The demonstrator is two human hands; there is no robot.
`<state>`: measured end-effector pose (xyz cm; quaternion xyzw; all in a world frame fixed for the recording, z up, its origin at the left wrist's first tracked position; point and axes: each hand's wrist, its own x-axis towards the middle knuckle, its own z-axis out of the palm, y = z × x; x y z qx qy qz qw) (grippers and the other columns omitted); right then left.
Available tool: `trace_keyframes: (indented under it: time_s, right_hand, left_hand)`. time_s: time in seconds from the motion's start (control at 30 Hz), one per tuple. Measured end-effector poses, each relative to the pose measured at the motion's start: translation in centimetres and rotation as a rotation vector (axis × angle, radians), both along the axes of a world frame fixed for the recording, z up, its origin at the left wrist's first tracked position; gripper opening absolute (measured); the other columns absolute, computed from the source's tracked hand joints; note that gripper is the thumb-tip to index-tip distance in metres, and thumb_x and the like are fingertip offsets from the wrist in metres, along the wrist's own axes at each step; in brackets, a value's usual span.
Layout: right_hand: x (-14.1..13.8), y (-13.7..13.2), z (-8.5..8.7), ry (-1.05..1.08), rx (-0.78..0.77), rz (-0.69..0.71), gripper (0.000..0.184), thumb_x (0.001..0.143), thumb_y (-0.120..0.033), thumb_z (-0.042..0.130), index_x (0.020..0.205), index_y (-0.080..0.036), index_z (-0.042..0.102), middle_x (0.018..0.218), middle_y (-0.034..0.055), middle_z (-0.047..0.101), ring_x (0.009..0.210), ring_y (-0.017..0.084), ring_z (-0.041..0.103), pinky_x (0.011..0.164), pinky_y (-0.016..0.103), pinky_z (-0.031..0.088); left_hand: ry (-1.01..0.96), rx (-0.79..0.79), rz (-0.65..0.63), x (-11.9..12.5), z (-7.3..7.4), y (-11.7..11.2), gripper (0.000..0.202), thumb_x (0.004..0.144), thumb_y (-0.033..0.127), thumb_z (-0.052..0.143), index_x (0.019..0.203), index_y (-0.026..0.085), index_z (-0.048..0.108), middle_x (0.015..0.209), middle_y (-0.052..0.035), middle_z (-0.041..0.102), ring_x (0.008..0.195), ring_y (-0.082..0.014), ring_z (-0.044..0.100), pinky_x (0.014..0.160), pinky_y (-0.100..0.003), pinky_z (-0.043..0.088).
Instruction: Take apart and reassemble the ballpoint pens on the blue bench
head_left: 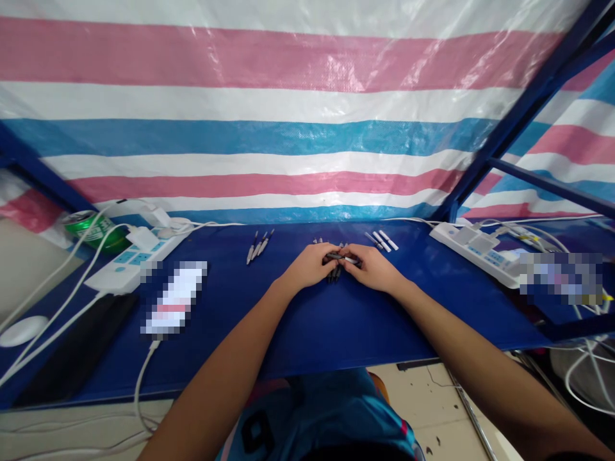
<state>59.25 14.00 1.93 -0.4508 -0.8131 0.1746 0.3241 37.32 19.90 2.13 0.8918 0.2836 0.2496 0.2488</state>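
A striped pink, white and blue plastic sheet (288,141) hangs behind a long blue table (298,346), with a blue metal frame (509,115) at the right. On the table are 2 white power strips, the left power strip (137,259) and the right power strip (473,253), plus a green can (93,230) lying on its side, a white mouse (22,330) and a blurred-out object (173,298) on a white cable.

Mid-table, 3 pens (258,246) lie together left of the hands. To the right lie 3 slim pieces (383,241), 1 dark and 2 white. That leaves a loose bunch of dark pens (334,274) under the hands, with tips showing on both sides.

The left hand (307,266) and right hand (375,269) meet over that bunch, their fingers curled closed and both gripping 1 dark pen (342,258) between them.
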Motion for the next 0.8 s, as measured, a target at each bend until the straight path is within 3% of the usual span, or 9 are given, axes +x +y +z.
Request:
trace_keyframes:
  time_s: [0.4,0.8]
  right_hand:
    - [0.02,-0.22,0.27,-0.028,-0.021,-0.002,0.016,0.096,-0.019,0.062,0.110,-0.024,0.069,0.101,0.0054,0.077,0.085,0.022,0.070,0.077,0.033,0.050]
    - [0.32,-0.45,0.01,-0.026,-0.137,-0.001,0.010,0.101,-0.029,0.057,0.109,-0.025,0.062,0.094,0.0042,0.075,0.080,0.023,0.069,0.073,0.034,0.050]
  left_hand:
    - [0.031,0.051,-0.042,0.06,-0.16,-0.04,0.031,0.094,0.015,0.062,0.124,0.020,0.070,0.120,-0.0077,0.074,0.109,-0.0244,0.069,0.096,-0.037,0.053]
    - [0.051,0.082,-0.051,0.28,-0.21,-0.32,0.019,0.094,0.015,0.060,0.112,0.019,0.067,0.112,-0.0085,0.071,0.105,-0.0250,0.067,0.093,-0.038,0.051]
